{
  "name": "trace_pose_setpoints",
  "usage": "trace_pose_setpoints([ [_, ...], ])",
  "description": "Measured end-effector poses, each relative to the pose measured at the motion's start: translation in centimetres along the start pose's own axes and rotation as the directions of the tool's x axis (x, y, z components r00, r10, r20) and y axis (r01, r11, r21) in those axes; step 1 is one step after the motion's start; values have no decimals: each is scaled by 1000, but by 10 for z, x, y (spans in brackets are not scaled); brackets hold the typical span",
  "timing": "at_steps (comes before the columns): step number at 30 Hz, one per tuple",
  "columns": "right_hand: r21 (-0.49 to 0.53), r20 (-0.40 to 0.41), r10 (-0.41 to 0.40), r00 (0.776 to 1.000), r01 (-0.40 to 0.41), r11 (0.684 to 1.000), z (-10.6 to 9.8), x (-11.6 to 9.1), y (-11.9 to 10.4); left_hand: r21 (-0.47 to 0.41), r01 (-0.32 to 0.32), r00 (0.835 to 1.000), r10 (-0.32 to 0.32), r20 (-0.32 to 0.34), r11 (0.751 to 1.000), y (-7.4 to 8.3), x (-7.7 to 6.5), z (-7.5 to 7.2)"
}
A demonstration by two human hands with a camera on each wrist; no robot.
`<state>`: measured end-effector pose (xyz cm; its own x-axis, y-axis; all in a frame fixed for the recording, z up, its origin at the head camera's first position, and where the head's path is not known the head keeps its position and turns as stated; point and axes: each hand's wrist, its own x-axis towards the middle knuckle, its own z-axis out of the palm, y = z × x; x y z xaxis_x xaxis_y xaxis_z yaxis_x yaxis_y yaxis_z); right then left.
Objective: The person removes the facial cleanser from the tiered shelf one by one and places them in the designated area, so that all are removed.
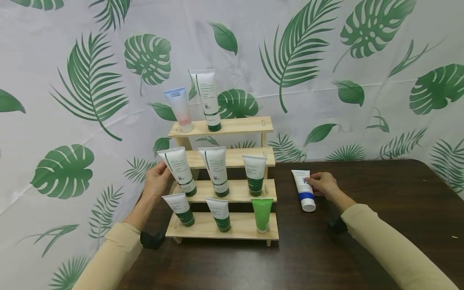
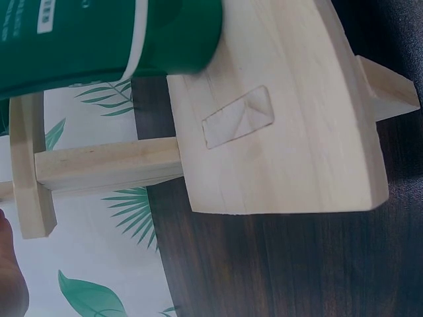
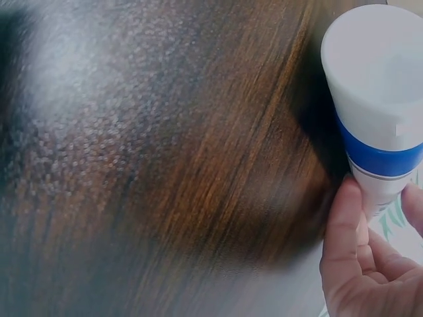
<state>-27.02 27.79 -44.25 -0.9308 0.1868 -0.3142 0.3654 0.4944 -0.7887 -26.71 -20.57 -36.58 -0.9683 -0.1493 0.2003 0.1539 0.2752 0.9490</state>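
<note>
My right hand (image 1: 324,184) pinches the side of a white squeeze tube (image 1: 303,189) with a blue band, over the dark table right of a wooden tiered rack. In the right wrist view, fingers and thumb hold the tube's narrower part, below the blue band (image 3: 380,158), with its white cap (image 3: 380,53) toward the camera. My left hand (image 1: 156,179) is at the left edge of a white-and-green tube (image 1: 178,169) on the rack's second tier from the bottom. Its fingertips are hidden behind that tube, so its grip is unclear. Only a sliver of the left hand (image 2: 10,271) shows in the left wrist view.
The wooden rack (image 1: 235,229) bears several upright tubes, including a bright green one (image 1: 262,215) at bottom right and a blue-pink one (image 1: 180,108) on top. A leaf-print cloth (image 1: 253,52) hangs behind the dark table (image 1: 380,185).
</note>
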Motion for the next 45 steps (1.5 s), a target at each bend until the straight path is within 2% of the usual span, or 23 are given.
trace_pose_setpoints([
  [12, 5, -46, -44, 998, 44, 999, -3, -6, 1, -4, 1, 1000, -1, -6, 1000, -3, 1, 0],
  [19, 50, -150, -176, 973, 185, 981, -20, -17, -18, -4, -1, 1000, 1, -8, 1000, -2, 1, -1],
  [23, 94, -206, -258, 944, 281, 955, -30, -29, -40, 5, -9, 1000, 9, -9, 1000, -3, 1, -1],
  [26, 124, -251, -319, 914, 357, 926, -36, -39, -60, 8, -10, 1000, 10, -4, 1000, -3, 1, -1],
  [32, 191, -328, -450, 831, 525, 830, -42, -57, -105, 17, -24, 1000, 24, 0, 1000, -3, 0, 0],
  [35, 210, -338, -495, 800, 577, 789, -41, -66, -131, 3, -35, 999, 35, 2, 999, -4, -1, 0],
  [40, 182, -336, -552, 764, 627, 757, -33, -80, -179, -5, -25, 999, 25, 24, 1000, -4, -1, 0],
  [45, 206, -299, -612, 732, 676, 707, -24, -93, -222, -1, -15, 1000, 15, 27, 1000, -2, 0, -1],
])
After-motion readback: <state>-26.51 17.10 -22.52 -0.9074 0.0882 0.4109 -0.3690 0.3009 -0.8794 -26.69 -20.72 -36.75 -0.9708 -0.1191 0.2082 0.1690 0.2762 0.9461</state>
